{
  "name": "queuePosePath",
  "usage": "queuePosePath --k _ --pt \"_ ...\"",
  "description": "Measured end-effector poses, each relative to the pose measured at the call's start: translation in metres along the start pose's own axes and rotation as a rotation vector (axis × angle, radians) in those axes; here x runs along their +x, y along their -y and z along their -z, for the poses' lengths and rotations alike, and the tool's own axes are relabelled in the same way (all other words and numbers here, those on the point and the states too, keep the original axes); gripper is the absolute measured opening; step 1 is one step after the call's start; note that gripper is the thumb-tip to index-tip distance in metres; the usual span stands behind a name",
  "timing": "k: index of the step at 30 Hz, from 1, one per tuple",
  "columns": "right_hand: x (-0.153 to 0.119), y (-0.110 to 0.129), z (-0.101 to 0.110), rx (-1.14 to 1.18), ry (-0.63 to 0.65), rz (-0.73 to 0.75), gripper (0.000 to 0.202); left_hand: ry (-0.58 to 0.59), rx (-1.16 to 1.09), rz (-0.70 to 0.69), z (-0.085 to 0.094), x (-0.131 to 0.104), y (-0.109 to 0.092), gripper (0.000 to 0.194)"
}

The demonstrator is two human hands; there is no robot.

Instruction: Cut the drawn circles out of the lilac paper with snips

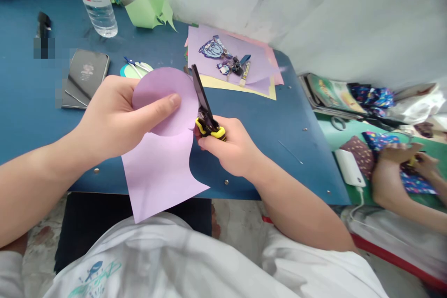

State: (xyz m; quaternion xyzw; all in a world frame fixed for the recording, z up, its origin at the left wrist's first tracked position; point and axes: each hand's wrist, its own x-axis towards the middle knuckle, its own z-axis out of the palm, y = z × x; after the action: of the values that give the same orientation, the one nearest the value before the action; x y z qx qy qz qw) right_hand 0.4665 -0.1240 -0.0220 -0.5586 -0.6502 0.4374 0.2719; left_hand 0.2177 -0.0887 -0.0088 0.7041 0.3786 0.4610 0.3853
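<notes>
My left hand (118, 118) pinches a sheet of purple paper (160, 163), thumb on top and fingers underneath. The sheet's upper part has a rounded, disc-like outline, and its lower part hangs past the table's front edge with a curved cut on the right side. Black-and-yellow scissors (206, 107) are gripped in my right hand (232, 144), their dark blades pointing up along the right edge of the rounded part. A small notch shows in the paper near the scissors' pivot. How far the blades are apart is hard to make out.
On the blue table (261, 130) lie a grey phone-like case (85, 72), small scissors (138, 66) on paper discs, green paper scraps (150, 11), and stacked coloured sheets (209, 67) with keychains. A water bottle (96, 4) stands behind. At right, another person's hands (401, 158) work over a green table.
</notes>
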Motion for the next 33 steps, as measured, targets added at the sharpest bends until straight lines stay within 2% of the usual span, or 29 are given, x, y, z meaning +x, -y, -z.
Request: queuePosePath --k 11,15,21,27,33 --pt "0.0010 -0.0005 0.0012 -0.018 0.004 0.001 0.017 0.021 -0.016 0.069 0.0001 0.0001 0.0002 0.055" --pt "0.0007 -0.0009 0.0024 -0.023 0.001 0.001 0.016 0.009 0.001 0.000 -0.0006 0.0014 -0.0002 0.054" --pt "0.0018 -0.0018 0.0020 0.012 -0.002 0.006 0.013 -0.128 0.080 -0.109 -0.0042 0.0024 -0.0035 0.047" --pt "0.0014 -0.0004 0.0015 -0.019 0.010 -0.008 0.013 -0.103 0.136 -0.252 -0.0052 0.0042 -0.0014 0.049" --pt "0.0011 -0.0018 0.0007 0.008 0.025 0.006 0.011 -0.111 0.152 -0.267 -0.0064 0.0038 -0.0009 0.049"
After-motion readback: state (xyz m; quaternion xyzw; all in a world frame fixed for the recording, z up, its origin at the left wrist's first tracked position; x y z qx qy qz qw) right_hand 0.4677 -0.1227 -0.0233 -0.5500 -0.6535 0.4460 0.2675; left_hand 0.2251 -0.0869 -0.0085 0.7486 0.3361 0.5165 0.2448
